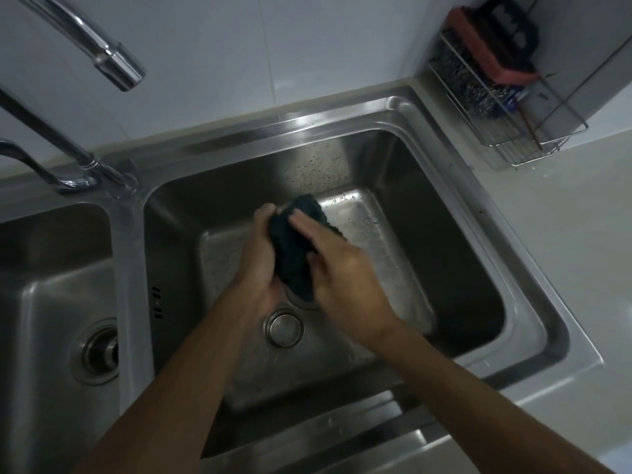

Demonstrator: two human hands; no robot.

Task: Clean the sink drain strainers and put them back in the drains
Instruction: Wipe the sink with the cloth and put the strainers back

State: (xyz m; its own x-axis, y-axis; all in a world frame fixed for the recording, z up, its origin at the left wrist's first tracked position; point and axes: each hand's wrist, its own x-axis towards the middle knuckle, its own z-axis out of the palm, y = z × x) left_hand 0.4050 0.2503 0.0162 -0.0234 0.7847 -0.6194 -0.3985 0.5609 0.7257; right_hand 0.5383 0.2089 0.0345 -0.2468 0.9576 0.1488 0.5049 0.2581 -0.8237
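Note:
Both my hands are over the right basin point(455, 234) of a steel double sink. My left hand point(258, 258) and my right hand point(342, 278) are closed from either side on a dark green scrub cloth point(292, 254), which is bunched between them. Whatever may be inside the cloth is hidden. Just below my hands a round metal strainer point(283, 329) lies on the basin floor. The rim of the right drain opening point(302, 303) peeks out under the cloth. In the left basin point(41, 268), the drain point(99, 350) has its strainer seated in it.
A chrome tap spout point(113, 59) reaches over from the upper left, and its base point(92, 165) stands on the divider. A wire rack point(513, 107) with a brush and steel wool sits on the counter at the back right. Pale countertop point(581, 251) runs along the right.

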